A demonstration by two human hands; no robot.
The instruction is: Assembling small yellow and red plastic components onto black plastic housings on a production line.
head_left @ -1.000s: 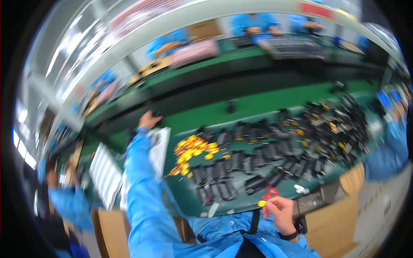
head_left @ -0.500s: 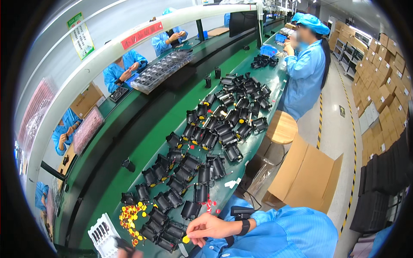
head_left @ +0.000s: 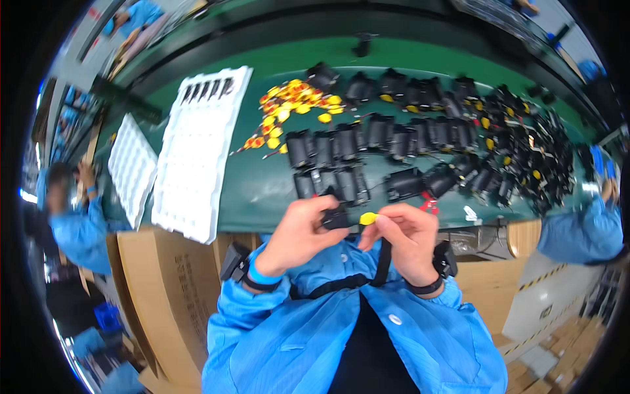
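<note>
A: What's in the left hand [head_left: 295, 233]?
B: A small black part [head_left: 335, 218]. It looks blocky and dark, partly hidden by the thumb and fingers closed round it.
A: And the right hand [head_left: 405, 240]?
B: Thumb and forefinger pinch a yellow piece [head_left: 369, 218], the other fingers loosely curled. It's bright, flat and roundish.
A: Where are the two exactly?
B: Side by side between the hands, in front of the table's [head_left: 262, 200] near edge. I can't tell whether they touch.
A: What lies beyond?
B: Rows of black parts [head_left: 382, 133], half-cylinder housings by the look of them, and a heap of yellow pieces [head_left: 295, 98] showing some red. Left of those is a white tray [head_left: 190, 164] with a row of dark pieces [head_left: 208, 90] at its far end.
A: Any writing?
B: Dark printing [head_left: 188, 289] in columns on the cardboard box [head_left: 147, 276] at lower left, too small to make out.
</note>
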